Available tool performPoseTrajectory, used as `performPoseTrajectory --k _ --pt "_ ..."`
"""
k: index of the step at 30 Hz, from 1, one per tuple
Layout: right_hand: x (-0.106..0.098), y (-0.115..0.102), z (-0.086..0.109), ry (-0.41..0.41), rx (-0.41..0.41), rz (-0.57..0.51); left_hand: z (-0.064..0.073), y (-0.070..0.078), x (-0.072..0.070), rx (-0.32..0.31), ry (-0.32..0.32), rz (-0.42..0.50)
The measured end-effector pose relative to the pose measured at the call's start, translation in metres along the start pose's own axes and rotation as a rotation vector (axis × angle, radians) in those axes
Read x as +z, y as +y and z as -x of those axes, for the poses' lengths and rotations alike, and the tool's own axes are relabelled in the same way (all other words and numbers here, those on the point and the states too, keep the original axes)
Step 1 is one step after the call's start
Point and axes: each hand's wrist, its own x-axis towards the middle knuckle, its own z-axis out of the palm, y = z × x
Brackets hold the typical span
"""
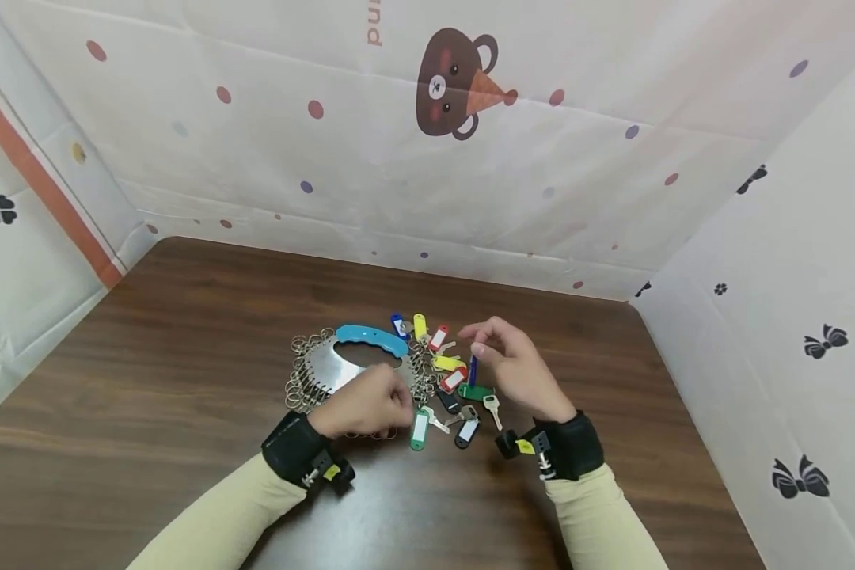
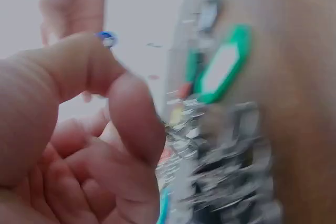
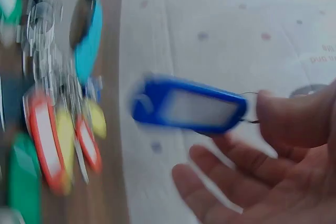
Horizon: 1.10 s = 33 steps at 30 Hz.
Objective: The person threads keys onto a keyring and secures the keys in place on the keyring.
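Thumb and index finger of my right hand (image 1: 516, 364) pinch the wire ring of a blue key tag (image 3: 191, 106). The tag, with a white label, hangs below the fingertips in the head view; the other fingers are loosely bent. My left hand (image 1: 370, 402) is over the near edge of a metal plate (image 1: 328, 366), fingers curled and thumb against index finger. Nothing shows between them in the left wrist view. The plate has a light blue handle (image 1: 372, 338) and many wire rings (image 1: 301, 388) along its rim. A green key tag (image 1: 419, 429) lies just right of the left hand.
Right of the plate, keys and tags crowd together: a yellow tag (image 1: 419, 326), a red tag (image 1: 454, 378), a black tag (image 1: 466, 432), another blue tag (image 1: 399, 326) and a silver key (image 1: 492, 410). Printed cloth walls (image 1: 613, 206) border the brown wooden table (image 1: 150, 380).
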Motion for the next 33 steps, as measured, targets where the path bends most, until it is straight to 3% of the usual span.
performPoseTrajectory --k 3,7,11,16,21,24,28,33 --pt "0.015 -0.006 -0.004 -0.054 -0.042 -0.151 0.0 -0.004 -0.013 -0.04 0.046 0.217" --pt "0.035 -0.009 -0.008 -0.101 0.012 -0.131 -0.001 -0.013 -0.019 -0.108 0.025 0.467" --pt "0.05 -0.007 -0.012 -0.161 0.062 0.007 -0.002 -0.019 -0.024 -0.136 -0.011 0.568" --pt "0.061 -0.001 -0.012 -0.208 0.012 0.079 0.0 -0.023 -0.028 -0.118 -0.061 0.628" --pt "0.069 0.003 -0.01 -0.217 -0.008 0.08 -0.001 -0.025 -0.027 -0.105 -0.091 0.66" --pt "0.071 0.003 -0.009 -0.218 -0.012 0.082 -0.001 -0.025 -0.025 -0.093 -0.077 0.637" --pt "0.072 0.001 -0.01 -0.212 -0.017 0.111 0.0 -0.023 -0.022 -0.086 -0.006 0.546" --pt "0.076 -0.002 -0.012 -0.149 0.009 0.145 -0.001 -0.018 -0.018 -0.069 0.096 0.375"
